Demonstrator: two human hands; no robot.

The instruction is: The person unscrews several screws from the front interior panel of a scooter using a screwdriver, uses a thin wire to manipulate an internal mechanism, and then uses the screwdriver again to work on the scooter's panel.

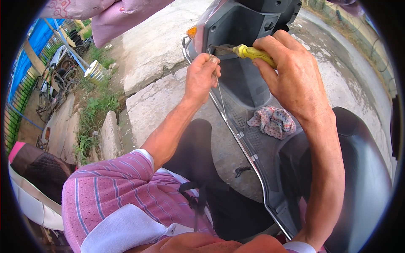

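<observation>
My right hand [295, 76] grips the yellow handle of a screwdriver [249, 52]. Its shaft points left against the inner front panel [230, 31] of a dark grey scooter, near the panel's left edge. My left hand [202, 76] is closed in a pinch on a thin pale cord or wire [220, 92], just below the screwdriver's tip. The line runs up toward the panel and hangs down past the fingers to the chrome side rail [257, 168]. What exactly the tip touches is too small to tell.
A crumpled patterned cloth [274, 122] lies on the scooter's footboard. The black seat [358, 177] is at the right, under my forearm. An orange indicator [192, 32] sticks out at the front left. A white bucket [96, 71] stands on the left among weeds and scrap.
</observation>
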